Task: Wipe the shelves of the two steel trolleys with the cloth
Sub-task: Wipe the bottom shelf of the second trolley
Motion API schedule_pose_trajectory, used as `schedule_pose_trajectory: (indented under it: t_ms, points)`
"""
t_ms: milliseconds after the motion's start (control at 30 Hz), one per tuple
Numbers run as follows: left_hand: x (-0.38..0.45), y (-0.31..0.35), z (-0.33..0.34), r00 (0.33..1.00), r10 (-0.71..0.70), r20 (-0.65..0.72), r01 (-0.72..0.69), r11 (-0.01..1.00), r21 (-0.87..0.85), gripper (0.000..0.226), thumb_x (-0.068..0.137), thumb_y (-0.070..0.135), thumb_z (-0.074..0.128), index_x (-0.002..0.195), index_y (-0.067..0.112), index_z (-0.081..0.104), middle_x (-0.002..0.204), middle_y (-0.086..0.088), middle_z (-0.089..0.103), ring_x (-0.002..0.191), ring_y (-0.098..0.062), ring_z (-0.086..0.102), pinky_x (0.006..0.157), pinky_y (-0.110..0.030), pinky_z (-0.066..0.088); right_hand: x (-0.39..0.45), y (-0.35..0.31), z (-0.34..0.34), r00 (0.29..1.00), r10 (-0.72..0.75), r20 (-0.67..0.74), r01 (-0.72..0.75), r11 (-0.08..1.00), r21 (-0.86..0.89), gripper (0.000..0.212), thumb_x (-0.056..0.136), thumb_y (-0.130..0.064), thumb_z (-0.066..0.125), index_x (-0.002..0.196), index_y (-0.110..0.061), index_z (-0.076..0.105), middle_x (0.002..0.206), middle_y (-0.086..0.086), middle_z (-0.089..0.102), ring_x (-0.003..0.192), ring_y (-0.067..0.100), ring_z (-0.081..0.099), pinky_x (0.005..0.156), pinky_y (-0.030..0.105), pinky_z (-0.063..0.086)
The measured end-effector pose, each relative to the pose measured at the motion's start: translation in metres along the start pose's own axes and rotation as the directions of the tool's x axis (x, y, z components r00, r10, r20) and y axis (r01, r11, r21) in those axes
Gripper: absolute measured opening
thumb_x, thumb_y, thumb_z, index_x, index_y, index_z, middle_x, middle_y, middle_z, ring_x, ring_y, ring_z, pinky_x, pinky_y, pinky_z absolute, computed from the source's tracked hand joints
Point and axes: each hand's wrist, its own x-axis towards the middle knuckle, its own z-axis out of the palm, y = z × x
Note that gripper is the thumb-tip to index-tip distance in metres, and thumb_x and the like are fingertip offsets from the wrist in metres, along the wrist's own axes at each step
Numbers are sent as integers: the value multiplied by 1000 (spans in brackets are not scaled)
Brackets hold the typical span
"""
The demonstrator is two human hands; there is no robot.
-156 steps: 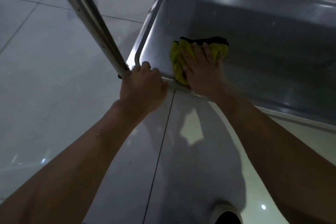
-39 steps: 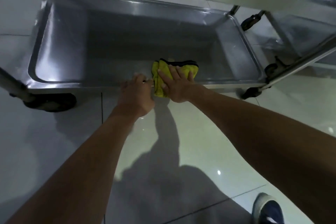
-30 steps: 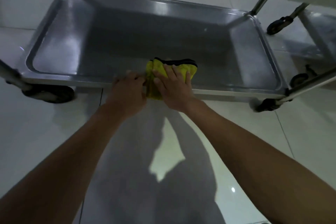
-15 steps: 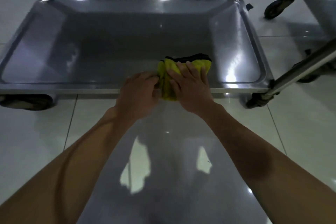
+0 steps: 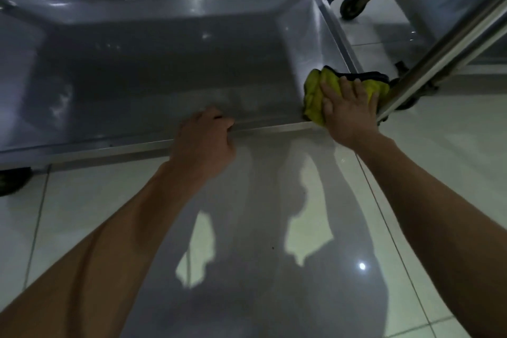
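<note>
Since the earlier frame, right hand (image 5: 347, 110) slid the cloth (image 5: 315, 96) flat-fingered to the shelf (image 5: 164, 63) right corner; left hand (image 5: 204, 143) gripped the front rim.

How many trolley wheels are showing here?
3: one wheel at the near left under the shelf, one beyond its far right corner, one partly hidden behind the right post. Others may be hidden.
</note>
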Motion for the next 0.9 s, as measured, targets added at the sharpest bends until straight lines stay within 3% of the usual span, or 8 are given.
schedule_pose_trajectory:
  t_ms: [167,267,600,733,833,900]
  points:
    - [5,3,5,999,31,35,-32,999,14,50,80,23,59,130,21,64,136,-2,56,126,-31,51,105,-43,45,10,14,-1,1000,18,4,-18,1000,-4,52,107,-42,21,158,-37,18,167,11,13,154,36,3,119,63,-1]
    - [-1,1,5,995,47,83,-57,991,121,59,80,31,59,138,21,55,137,-2,52,131,-34,44,106,-46,42,1,8,1,1000,-10,2,10,1000,-27,52,107,-42,22,158,-37,19,166,12,14,153,37,5,118,64,-1]
    - [-35,-8,-5,985,45,164,-67,989,135,64,82,41,56,143,26,49,142,0,46,136,-31,39,109,-45,39,-36,-15,2,1000,6,-25,-7,1000,-29,52,106,-41,24,158,-36,21,166,10,15,154,34,5,119,66,0]
    - [-38,-33,-19,992,69,103,-62,996,-67,60,82,49,45,133,23,64,135,-2,60,124,-29,56,101,-44,47,-40,-39,5,999,-31,29,32,999,-25,52,106,-45,19,158,-41,14,168,6,8,154,31,0,120,64,-2]
    - [-28,-89,-26,996,-81,-30,79,995,-63,55,86,47,42,129,22,65,133,-9,62,124,-33,55,105,-46,44,-36,-54,5,996,-51,66,54,998,-38,53,106,-47,17,158,-42,9,169,4,3,154,29,-4,119,64,-2]
    - [-27,-125,-24,981,-190,32,189,981,36,49,92,51,46,134,29,61,141,-9,53,133,-33,46,110,-53,38,-31,-65,5,994,-61,86,65,997,-39,54,106,-48,17,158,-42,8,169,4,2,155,29,-4,119,65,-2]
